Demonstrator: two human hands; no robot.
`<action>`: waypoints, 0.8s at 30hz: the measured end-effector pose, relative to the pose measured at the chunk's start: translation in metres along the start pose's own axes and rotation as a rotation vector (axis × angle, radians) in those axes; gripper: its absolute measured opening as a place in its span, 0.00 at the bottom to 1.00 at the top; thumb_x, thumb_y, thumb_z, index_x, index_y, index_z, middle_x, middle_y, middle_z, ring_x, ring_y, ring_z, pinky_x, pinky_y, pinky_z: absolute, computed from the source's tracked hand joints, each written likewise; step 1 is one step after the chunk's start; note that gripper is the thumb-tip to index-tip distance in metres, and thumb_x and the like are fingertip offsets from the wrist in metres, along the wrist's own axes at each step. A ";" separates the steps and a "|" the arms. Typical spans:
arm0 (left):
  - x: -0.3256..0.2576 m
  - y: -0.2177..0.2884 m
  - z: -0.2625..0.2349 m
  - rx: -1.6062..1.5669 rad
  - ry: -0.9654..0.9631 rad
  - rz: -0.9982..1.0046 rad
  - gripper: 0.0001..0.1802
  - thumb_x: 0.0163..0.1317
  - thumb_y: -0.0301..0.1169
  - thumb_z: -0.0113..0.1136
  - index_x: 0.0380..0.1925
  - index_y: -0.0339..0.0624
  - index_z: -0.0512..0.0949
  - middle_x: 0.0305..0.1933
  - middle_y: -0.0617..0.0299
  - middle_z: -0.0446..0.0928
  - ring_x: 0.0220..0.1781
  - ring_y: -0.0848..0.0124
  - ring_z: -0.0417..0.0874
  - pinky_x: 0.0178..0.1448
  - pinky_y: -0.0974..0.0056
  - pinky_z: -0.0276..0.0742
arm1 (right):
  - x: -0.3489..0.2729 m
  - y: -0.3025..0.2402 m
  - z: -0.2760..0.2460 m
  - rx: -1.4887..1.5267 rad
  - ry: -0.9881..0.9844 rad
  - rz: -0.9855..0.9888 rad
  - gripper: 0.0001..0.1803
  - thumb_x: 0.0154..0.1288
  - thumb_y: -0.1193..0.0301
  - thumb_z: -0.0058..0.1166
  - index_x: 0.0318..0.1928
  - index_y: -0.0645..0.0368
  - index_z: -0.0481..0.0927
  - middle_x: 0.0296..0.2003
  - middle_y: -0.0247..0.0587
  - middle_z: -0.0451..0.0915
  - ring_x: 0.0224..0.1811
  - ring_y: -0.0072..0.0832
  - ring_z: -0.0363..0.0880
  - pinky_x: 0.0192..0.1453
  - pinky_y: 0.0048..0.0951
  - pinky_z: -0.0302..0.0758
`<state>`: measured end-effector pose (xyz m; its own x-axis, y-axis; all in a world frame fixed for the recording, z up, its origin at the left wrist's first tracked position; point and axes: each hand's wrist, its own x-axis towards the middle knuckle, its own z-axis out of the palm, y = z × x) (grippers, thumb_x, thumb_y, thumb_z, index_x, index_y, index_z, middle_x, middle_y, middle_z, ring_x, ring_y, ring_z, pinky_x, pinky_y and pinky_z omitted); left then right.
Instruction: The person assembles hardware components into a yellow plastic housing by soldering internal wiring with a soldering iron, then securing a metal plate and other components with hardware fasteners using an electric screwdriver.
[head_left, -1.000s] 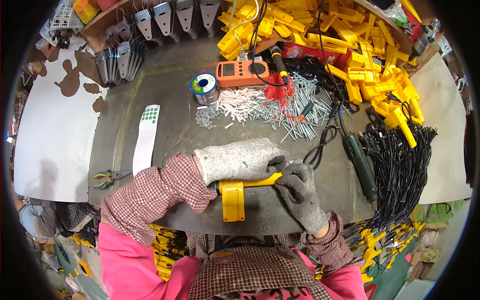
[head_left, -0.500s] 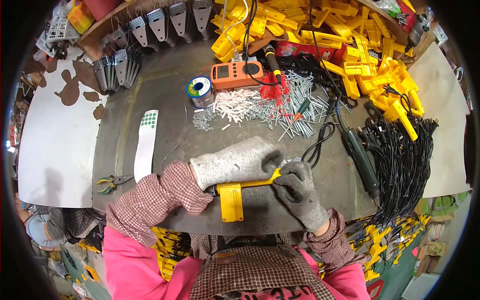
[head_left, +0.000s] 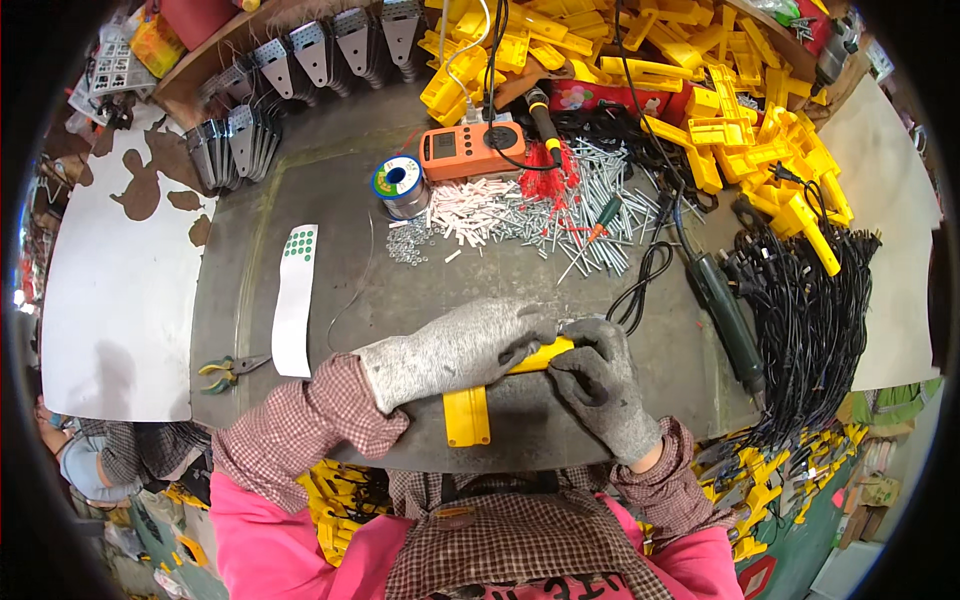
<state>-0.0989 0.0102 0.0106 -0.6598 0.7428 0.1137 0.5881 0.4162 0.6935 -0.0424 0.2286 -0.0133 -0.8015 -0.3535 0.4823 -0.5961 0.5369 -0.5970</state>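
A yellow plastic housing [head_left: 467, 416] with a flat leg pointing toward me lies at the near edge of the workbench. My left hand [head_left: 455, 348], in a pale grey knit glove, lies across its bar, fingers curled over it and hiding much of it. At the bar's right end my right hand [head_left: 602, 388], in a darker grey glove, is closed with thumb and fingers around the tip. Something silvery shows just behind those fingertips, too covered to name.
Beyond my hands lie screws [head_left: 600, 240], pale sleeves [head_left: 470, 208], a solder spool [head_left: 400, 186] and an orange multimeter [head_left: 472, 148]. Pliers [head_left: 232, 370] and a sticker strip [head_left: 294, 310] lie left. An electric screwdriver [head_left: 728, 325], black cords [head_left: 805, 320] and yellow housings [head_left: 730, 130] occupy the right.
My left hand has shifted a little toward me, its wrist lower, uncovering more of the bar's right end. The right hand stays at that end with its grip slightly changed.
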 end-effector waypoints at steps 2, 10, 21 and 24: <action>0.003 0.009 -0.004 0.109 -0.065 -0.013 0.13 0.63 0.34 0.59 0.45 0.40 0.78 0.45 0.47 0.78 0.45 0.47 0.80 0.49 0.48 0.77 | -0.001 0.003 0.001 0.003 -0.002 -0.005 0.13 0.47 0.80 0.64 0.36 0.55 0.80 0.44 0.41 0.76 0.48 0.44 0.76 0.50 0.42 0.75; 0.025 0.004 -0.010 0.031 -0.187 -0.125 0.14 0.62 0.31 0.58 0.47 0.38 0.77 0.41 0.46 0.80 0.44 0.45 0.80 0.49 0.51 0.78 | -0.002 0.002 0.002 0.030 -0.013 0.026 0.14 0.47 0.78 0.65 0.37 0.55 0.80 0.44 0.40 0.76 0.47 0.43 0.76 0.51 0.42 0.75; 0.006 0.000 0.009 0.030 -0.001 -0.021 0.15 0.66 0.33 0.59 0.49 0.40 0.77 0.45 0.48 0.79 0.49 0.51 0.80 0.55 0.52 0.77 | -0.003 -0.001 -0.002 0.007 -0.052 0.045 0.14 0.51 0.78 0.67 0.39 0.55 0.79 0.45 0.40 0.76 0.50 0.44 0.76 0.53 0.41 0.75; -0.012 0.015 0.003 0.221 0.006 0.013 0.14 0.67 0.36 0.58 0.49 0.44 0.79 0.49 0.51 0.79 0.51 0.54 0.81 0.56 0.53 0.78 | 0.002 -0.002 -0.002 0.016 -0.025 -0.031 0.16 0.53 0.77 0.65 0.44 0.55 0.78 0.48 0.41 0.77 0.54 0.45 0.76 0.56 0.43 0.74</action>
<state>-0.0810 0.0093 0.0174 -0.6538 0.7461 0.1263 0.6844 0.5118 0.5193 -0.0430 0.2283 -0.0093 -0.7834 -0.3891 0.4847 -0.6213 0.5133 -0.5921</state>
